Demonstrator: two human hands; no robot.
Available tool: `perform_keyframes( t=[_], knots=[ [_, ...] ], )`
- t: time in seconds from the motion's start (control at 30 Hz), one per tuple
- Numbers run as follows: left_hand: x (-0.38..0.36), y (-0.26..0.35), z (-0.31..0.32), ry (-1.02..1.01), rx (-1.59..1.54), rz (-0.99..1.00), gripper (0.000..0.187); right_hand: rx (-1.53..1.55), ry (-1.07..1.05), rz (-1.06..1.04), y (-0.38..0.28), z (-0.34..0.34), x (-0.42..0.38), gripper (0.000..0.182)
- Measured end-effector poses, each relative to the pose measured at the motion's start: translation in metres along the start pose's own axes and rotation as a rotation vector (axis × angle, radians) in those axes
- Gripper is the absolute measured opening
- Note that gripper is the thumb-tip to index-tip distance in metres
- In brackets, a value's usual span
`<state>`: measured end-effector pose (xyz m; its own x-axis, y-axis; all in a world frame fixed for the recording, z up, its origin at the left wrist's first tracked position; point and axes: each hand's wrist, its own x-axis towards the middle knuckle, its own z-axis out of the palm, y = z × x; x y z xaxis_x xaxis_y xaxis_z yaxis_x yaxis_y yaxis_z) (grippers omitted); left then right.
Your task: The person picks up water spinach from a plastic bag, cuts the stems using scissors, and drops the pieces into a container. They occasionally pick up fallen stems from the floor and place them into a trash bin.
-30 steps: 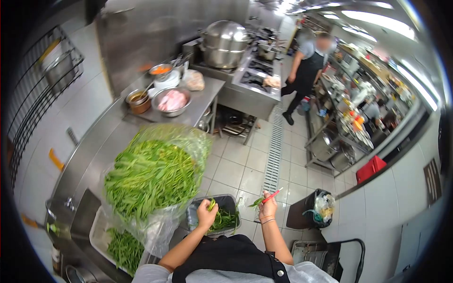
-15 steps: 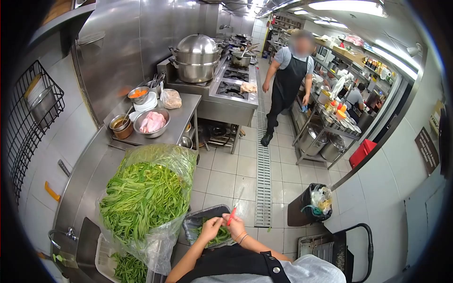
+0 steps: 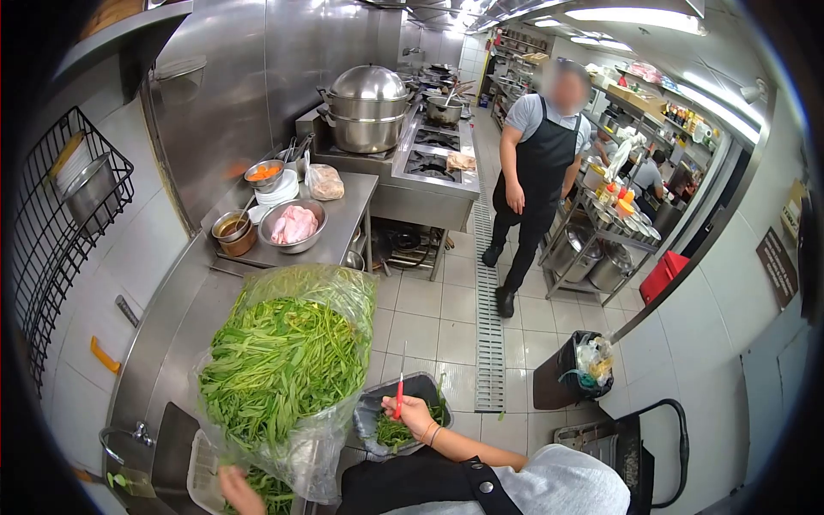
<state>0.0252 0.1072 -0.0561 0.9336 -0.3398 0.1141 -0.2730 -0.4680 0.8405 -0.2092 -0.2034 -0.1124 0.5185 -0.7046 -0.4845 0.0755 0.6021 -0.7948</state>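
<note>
My right hand [image 3: 418,417] is closed round the red handle of a small knife [image 3: 399,398], its thin blade pointing up. Below that hand, a grey bin [image 3: 367,422] holds cut leafy greens [image 3: 395,432]. At the lower left, my left hand [image 3: 240,491] is over a white basket [image 3: 204,474] of greens [image 3: 273,491]; motion blur hides how its fingers are set. Between the hands and farther forward, a clear plastic bag [image 3: 343,287] lies opened, heaped with long-stemmed leafy greens [image 3: 283,369].
A sink with a tap [image 3: 142,434] is at left. Beyond the bag, a steel table holds a bowl of raw poultry [image 3: 294,225] and small pots. A steamer [image 3: 367,112] stands by the stove. A person in a black apron [image 3: 549,154] walks the aisle near a trash bin [image 3: 562,378].
My left hand has left my right hand and swung down-left to the white basket. The knife now points more upright. The person in the aisle has come closer.
</note>
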Motion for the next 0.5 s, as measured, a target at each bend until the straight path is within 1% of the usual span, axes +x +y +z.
perform_keyframes(
  t=[0.07,0.1,0.17,0.2,0.23,0.27,0.3,0.33,0.37,0.4,0.43,0.47,0.5],
  knots=[
    [0.016,-0.087,-0.037,0.118,0.281,-0.106,0.032,-0.061,0.02,-0.009,0.009,-0.001,0.008,0.023],
    [0.018,-0.118,-0.042,0.115,0.276,-0.105,0.032,-0.062,0.023,-0.012,0.01,0.003,0.006,0.023],
    [0.012,-0.182,-0.033,0.587,0.839,0.348,0.03,-0.059,0.034,-0.008,0.01,0.011,0.001,0.024],
    [0.014,-0.243,-0.038,0.314,1.021,0.128,0.035,-0.06,0.036,-0.004,0.011,0.009,-0.001,0.024],
    [0.015,-0.296,-0.043,-0.045,1.215,-0.068,0.04,-0.062,0.02,-0.015,0.014,0.01,0.0,0.024],
    [0.015,-0.332,-0.048,-0.394,1.332,-0.188,0.044,-0.059,0.0,-0.023,0.016,0.015,0.0,0.025],
    [0.022,-0.294,-0.038,-0.194,1.114,-0.28,0.046,-0.081,-0.003,-0.016,0.011,0.018,-0.003,0.024],
    [0.028,-0.251,-0.028,0.014,0.876,-0.322,0.048,-0.115,-0.019,0.007,0.005,0.016,-0.004,0.025],
    [0.039,-0.233,-0.034,-0.004,0.708,-0.279,0.059,-0.072,-0.011,-0.086,-0.004,0.02,-0.008,0.028],
    [0.054,-0.176,-0.037,-0.031,0.628,-0.403,0.062,-0.092,-0.046,-0.133,-0.022,0.015,-0.005,0.03],
    [0.073,-0.152,-0.04,-0.1,0.573,-0.42,0.064,-0.02,-0.054,-0.197,-0.046,0.017,-0.009,0.034],
    [0.076,-0.117,-0.035,0.078,0.525,-0.205,0.06,-0.17,0.009,-0.252,-0.079,0.015,-0.019,0.031],
    [0.082,-0.064,-0.032,0.158,0.498,-0.074,0.054,-0.21,0.022,-0.541,-0.101,0.015,-0.016,0.032]
  ],
)
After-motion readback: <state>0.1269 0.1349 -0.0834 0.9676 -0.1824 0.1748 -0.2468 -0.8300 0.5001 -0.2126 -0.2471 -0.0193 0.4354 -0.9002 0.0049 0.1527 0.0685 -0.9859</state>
